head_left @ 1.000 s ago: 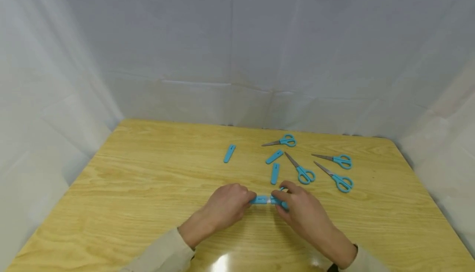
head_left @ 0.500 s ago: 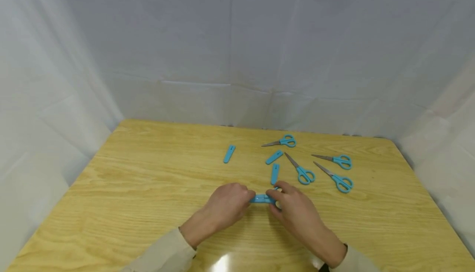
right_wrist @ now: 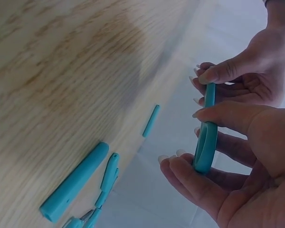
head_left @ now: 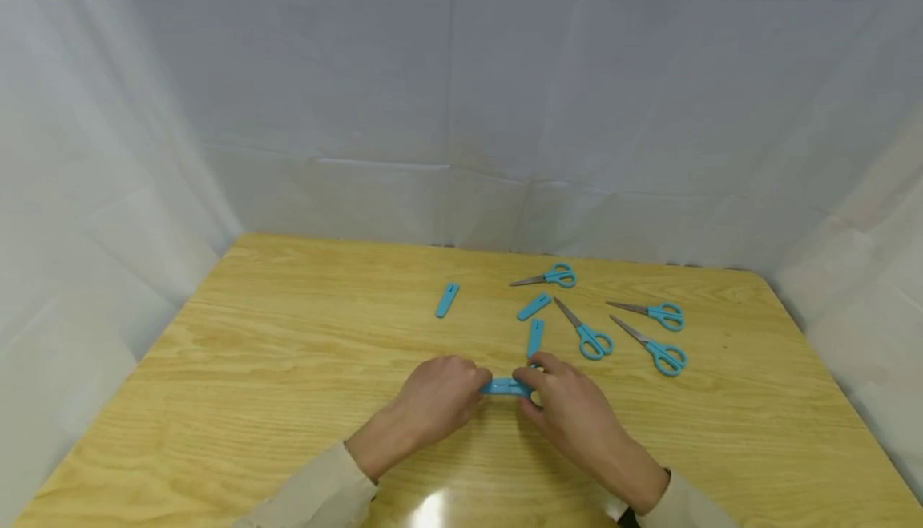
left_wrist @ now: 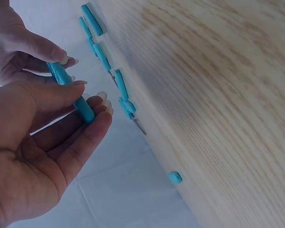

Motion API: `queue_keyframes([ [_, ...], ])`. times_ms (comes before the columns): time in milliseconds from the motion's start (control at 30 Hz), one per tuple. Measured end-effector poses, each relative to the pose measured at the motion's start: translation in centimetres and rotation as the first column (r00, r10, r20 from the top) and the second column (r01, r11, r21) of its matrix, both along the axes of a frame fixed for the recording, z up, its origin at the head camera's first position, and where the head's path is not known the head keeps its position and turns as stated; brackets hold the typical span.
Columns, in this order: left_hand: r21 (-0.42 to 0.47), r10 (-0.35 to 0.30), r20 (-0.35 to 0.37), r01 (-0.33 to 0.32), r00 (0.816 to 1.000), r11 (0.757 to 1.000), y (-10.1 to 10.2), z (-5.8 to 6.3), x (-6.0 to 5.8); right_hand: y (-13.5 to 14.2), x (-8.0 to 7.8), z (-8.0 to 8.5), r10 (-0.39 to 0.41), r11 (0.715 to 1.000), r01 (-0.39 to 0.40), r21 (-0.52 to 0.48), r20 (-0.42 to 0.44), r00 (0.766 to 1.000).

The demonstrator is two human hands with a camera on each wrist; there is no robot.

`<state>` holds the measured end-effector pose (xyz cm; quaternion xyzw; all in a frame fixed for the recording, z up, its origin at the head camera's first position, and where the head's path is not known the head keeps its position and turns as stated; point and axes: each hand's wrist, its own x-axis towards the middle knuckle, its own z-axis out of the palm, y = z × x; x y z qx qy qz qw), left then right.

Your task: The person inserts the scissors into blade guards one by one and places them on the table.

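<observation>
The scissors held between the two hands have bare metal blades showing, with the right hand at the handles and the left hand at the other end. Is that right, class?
Not quite: the blades are not bare. The head view shows a blue cover over them, with no metal showing. The right hand is indeed at the handles, and the left hand at the other end.

My sleeved forearms (head_left: 317, 489) slant inward from the bottom edge of the head view. In its lower middle, my left grip (head_left: 441, 397) and right grip (head_left: 577, 412) face each other, close together, each pinching between thumb and bent fingers.
</observation>
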<state>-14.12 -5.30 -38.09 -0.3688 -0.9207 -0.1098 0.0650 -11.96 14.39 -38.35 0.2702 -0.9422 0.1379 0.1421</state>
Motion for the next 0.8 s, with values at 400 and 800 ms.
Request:
queue_keyframes([
  [400,0.006,0.007,-0.020,-0.007,1.000,1.000,-0.5,-0.2,0.0,-0.3,-0.1,0.1,-0.006,1.000,0.006,-0.008,0.037,0.999],
  [800,-0.027,0.013,-0.022,-0.013,1.000,1.000,-1.1,0.1,0.0,-0.8,-0.2,0.4,-0.032,0.999,0.030,0.028,0.085,0.996],
])
